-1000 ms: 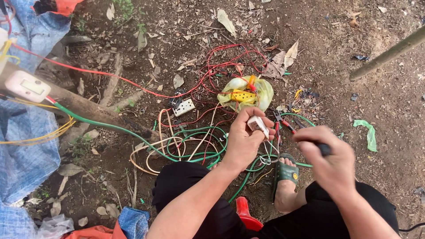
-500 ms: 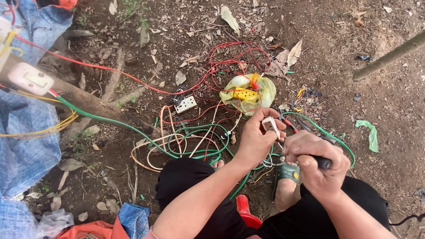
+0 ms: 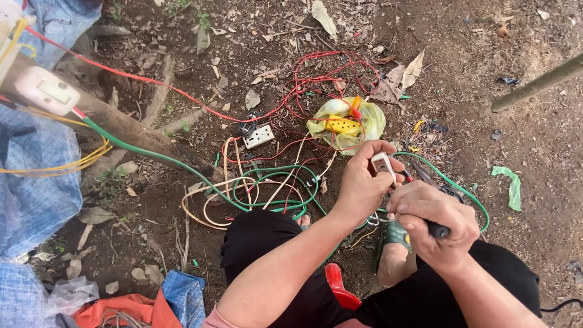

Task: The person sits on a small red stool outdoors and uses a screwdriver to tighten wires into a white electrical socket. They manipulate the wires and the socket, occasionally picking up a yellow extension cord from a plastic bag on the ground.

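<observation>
Presently held: small white plastic fitting [image 3: 382, 163], pinched between thumb and fingertips of my left hand [image 3: 363, 188], just above my knees. Judged light, rigid, smooth; best gripped by its flat sides. Long axis roughly upright in view, tilted slightly left. My right hand [image 3: 440, 228] is wrapped tight round a dark-handled tool [image 3: 438, 230], tip hidden, touching the left. Around: tangled green, red and cream wires [image 3: 267, 188], yellow plastic bag [image 3: 346, 124], white socket plate [image 3: 259, 136], bare dirt.
</observation>
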